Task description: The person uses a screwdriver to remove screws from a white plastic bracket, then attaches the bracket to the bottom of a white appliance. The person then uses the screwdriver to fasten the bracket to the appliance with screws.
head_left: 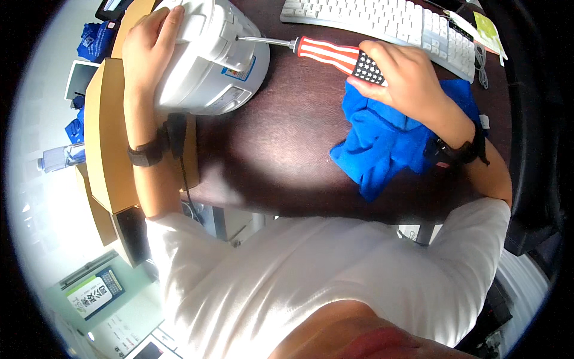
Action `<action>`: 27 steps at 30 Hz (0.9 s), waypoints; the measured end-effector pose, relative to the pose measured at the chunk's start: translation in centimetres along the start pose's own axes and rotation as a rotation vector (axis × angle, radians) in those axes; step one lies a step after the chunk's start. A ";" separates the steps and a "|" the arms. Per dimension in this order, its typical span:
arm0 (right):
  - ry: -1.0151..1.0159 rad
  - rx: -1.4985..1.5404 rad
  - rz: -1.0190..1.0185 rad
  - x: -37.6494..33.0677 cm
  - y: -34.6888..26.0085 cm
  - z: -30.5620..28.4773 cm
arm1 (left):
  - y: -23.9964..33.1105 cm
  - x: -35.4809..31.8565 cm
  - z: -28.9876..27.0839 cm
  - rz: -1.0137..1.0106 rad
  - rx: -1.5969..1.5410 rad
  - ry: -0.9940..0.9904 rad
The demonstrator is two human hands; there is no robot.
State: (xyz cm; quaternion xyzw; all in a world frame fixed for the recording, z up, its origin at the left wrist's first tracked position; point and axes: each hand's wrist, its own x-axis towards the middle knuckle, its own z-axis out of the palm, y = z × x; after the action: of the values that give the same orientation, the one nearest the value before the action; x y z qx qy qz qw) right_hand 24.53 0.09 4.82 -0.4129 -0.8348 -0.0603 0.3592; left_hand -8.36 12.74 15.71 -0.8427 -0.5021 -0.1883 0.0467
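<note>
A white rice cooker (pixel 197 81) stands at the back left of the dark wooden table (pixel 281 143). My left hand (pixel 148 51) grips its upper left side, thumb laid along the lid and the other fingers partly hidden. In my right hand (pixel 412 78) is a screwdriver (pixel 326 54), its handle striped red and white with white stars on black. The fingers close round the starred end. The metal shaft runs level to the left, and its tip meets the hinge side of the cooker; whether it sits in a screw is too small to tell.
Under my right forearm lies a crumpled blue cloth (pixel 382 137). A white keyboard (pixel 382 21) stretches along the back right. Left of the table, a cardboard box (pixel 107 137) stands beside my left forearm, with a clear bottle (pixel 63 157) beyond it. A dark cable (pixel 187 191) hangs at the table's left edge.
</note>
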 end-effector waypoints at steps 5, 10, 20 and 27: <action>-0.141 0.456 0.271 -0.7 -0.1 1.5 | 0.3 -0.1 0.4 0.099 -0.060 0.109; -0.529 1.616 0.984 0.6 0.3 0.0 | 0.3 -0.1 0.2 0.057 -0.048 0.072; -0.547 2.033 1.050 0.2 1.4 1.4 | 0.3 0.0 0.7 0.028 -0.090 0.125; -0.481 1.762 0.990 -1.3 0.6 2.2 | 0.8 -0.1 0.8 -0.018 -0.102 0.125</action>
State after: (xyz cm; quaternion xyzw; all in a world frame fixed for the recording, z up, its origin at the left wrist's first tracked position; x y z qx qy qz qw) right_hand 24.26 0.47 2.23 -0.3018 -0.3698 0.8094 0.3422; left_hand -7.50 12.49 15.01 -0.8261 -0.4956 -0.2662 0.0332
